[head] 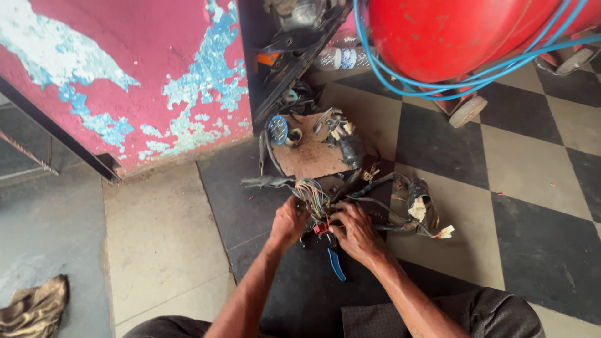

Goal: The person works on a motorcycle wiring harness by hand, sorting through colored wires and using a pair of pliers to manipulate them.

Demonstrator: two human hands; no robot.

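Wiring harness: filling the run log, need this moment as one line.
left hand on wiring harness | right hand on red connector | blue-handled tool on floor

At twelve o'clock from your spot, a clear plastic bottle lay on its side against the red tank, wearing a pale label with blue marks. At about eleven o'clock, a small round blue dial face stood by the brown cardboard sheet.

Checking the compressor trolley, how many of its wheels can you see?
2: one pale wheel under the red tank, on the checkered floor; another wheel at the right edge. Others may be hidden behind the tank.
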